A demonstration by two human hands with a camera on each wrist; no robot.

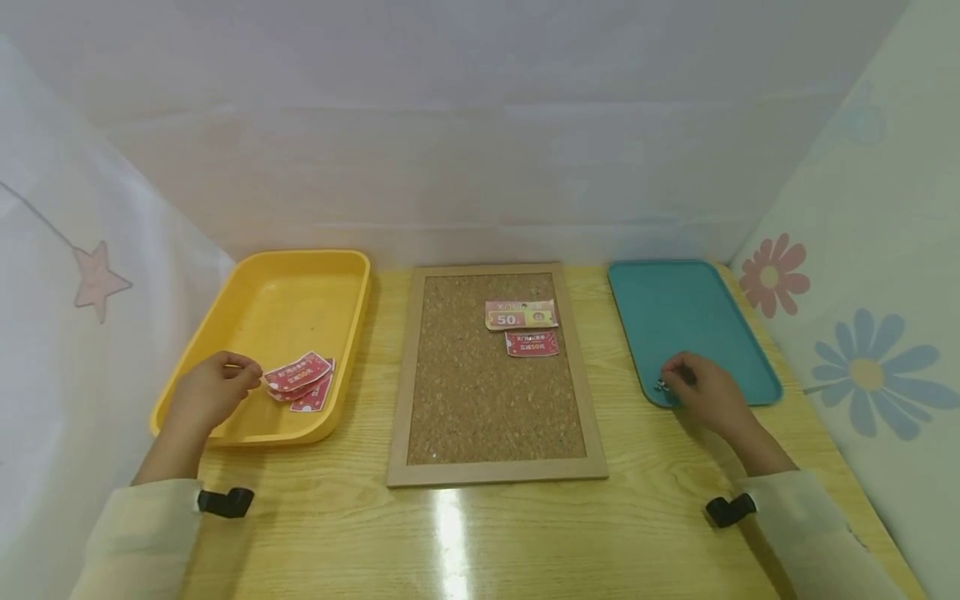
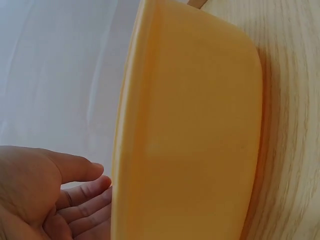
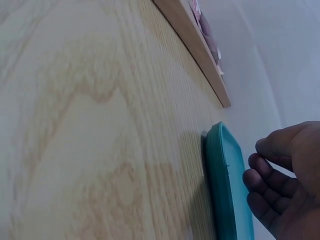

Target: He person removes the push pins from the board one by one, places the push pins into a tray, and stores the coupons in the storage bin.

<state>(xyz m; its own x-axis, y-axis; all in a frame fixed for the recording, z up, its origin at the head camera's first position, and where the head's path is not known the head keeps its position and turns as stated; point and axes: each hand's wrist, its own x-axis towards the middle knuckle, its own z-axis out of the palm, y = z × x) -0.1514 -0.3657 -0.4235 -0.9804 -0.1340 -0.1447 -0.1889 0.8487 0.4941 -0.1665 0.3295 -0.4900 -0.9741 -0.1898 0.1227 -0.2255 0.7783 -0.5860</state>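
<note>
On the left, my left hand pinches the left edge of a red printed coupon between thumb and fingertips. More red coupons lie under it in the yellow tray. In the left wrist view, the tray wall hides the coupons from sight. My right hand is over the near left corner of the teal tray, fingers curled beside several small pin-like pieces. Its thumb and index fingertip are close together in the right wrist view, and whether anything is between them cannot be made out.
Between the trays lies a wood-framed cork board. A larger pink-and-yellow coupon and a smaller red coupon sit at its upper right, each with a small dark dot near its top. White cloth surrounds the wooden table.
</note>
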